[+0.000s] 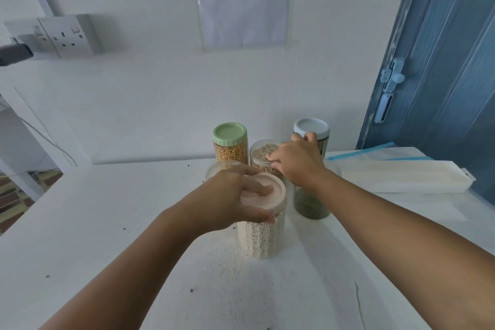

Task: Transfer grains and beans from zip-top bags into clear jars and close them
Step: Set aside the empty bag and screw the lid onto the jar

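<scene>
Head view, read left to right. A wall socket (pixel 71 35) is seen at far left above the white counter (pixel 107 222). The left hand (pixel 227 201) is laid over the pink lid (pixel 263 191) of the rice jar (pixel 258 236), fingers spread across the top and thumb curled against the lid's near edge; the lid appears seated, so the closing of this jar is judged to be the step in hand. Behind it, a corn jar (pixel 230 143) with a green lid is already closed, and an open jar of pale grain (pixel 265 155) stands uncapped. The right hand (pixel 297 161) is reached over that open jar towards the blue-lidded jar (pixel 312 128), fingertips curled at its lid; whether the lid is truly gripped cannot be told. A jar of green beans (pixel 310 203) stands lidless beneath the right wrist. Emptied bags (pixel 401 171) lie at right, beside a blue door (pixel 442 61). The next move is judged to call for lids on the two open jars.
</scene>
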